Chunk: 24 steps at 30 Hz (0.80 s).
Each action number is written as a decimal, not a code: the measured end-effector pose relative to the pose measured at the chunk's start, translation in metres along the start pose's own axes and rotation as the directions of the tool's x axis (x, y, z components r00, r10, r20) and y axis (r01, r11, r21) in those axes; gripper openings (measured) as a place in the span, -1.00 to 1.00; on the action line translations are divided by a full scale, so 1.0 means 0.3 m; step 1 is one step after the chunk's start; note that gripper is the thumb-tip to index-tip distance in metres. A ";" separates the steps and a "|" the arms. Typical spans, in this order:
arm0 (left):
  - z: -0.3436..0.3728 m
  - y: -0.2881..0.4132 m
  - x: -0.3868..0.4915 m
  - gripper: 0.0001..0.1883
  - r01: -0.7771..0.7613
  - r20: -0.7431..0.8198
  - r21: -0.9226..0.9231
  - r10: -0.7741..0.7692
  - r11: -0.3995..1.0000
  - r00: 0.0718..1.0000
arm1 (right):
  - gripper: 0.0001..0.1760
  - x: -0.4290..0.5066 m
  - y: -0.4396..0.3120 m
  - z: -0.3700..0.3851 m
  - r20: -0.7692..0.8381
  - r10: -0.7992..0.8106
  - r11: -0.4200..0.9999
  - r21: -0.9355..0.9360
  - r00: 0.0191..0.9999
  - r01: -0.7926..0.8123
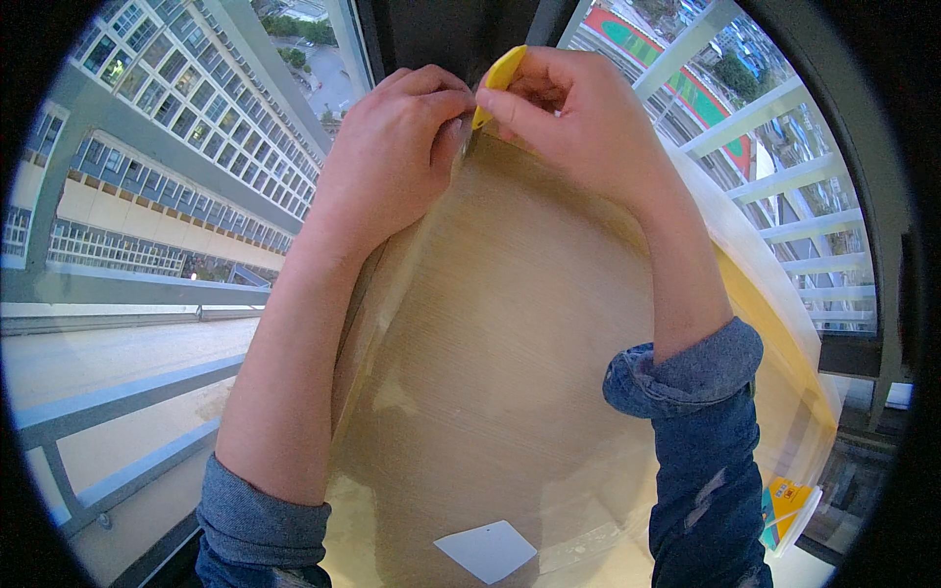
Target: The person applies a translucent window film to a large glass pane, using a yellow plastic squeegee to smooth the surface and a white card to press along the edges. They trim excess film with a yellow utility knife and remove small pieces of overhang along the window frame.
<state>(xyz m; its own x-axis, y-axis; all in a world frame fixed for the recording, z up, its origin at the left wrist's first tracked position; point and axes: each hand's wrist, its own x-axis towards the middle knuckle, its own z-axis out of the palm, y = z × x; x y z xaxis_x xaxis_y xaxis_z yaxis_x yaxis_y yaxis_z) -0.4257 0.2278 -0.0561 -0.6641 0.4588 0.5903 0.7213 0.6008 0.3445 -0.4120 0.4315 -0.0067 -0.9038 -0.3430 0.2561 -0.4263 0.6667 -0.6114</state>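
Pinched between the thumb and fingers of my right hand is a small yellow plastic tool, its lower tip pointing down at the far corner of a wood-grain surface. My left hand rests at that same corner with its fingers curled. Its fingertips almost meet the tool; what they press or pinch is hidden. Clear film seems to cover the surface, with a raised fold along the left edge. Close to me lies a white four-sided card or plastic scraper, flat on the surface.
Window glass flanks the surface, with metal railings outside it on both sides. A dark window post stands behind the corner. At the lower right is a white tub with a coloured label. Tall buildings and a sports ground show far below.
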 end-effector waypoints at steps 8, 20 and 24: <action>-0.016 -0.008 0.003 -0.80 0.002 -0.029 -0.159 -0.006 0.987 1.000 | -0.66 -0.034 0.044 0.005 -0.122 -0.006 0.978 0.206 0.992 0.031; -0.003 -0.013 0.019 -0.88 0.032 -0.176 -0.476 -0.131 0.879 0.976 | -0.75 -0.121 0.083 0.141 -0.193 0.174 0.820 0.571 0.966 -0.033; -0.009 -0.017 0.022 -0.88 0.022 -0.193 -0.454 -0.122 0.891 0.974 | -0.81 -0.136 0.046 0.171 -0.084 0.293 0.683 0.715 0.952 -0.147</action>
<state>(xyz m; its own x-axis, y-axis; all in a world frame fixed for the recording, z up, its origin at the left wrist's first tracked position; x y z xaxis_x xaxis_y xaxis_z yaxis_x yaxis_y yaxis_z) -0.4332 0.2261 -0.0521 -0.6970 0.2471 0.6732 0.7171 0.2486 0.6512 -0.3790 0.4207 -0.0642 -0.9889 -0.0758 0.1277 -0.1305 0.0326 -0.9909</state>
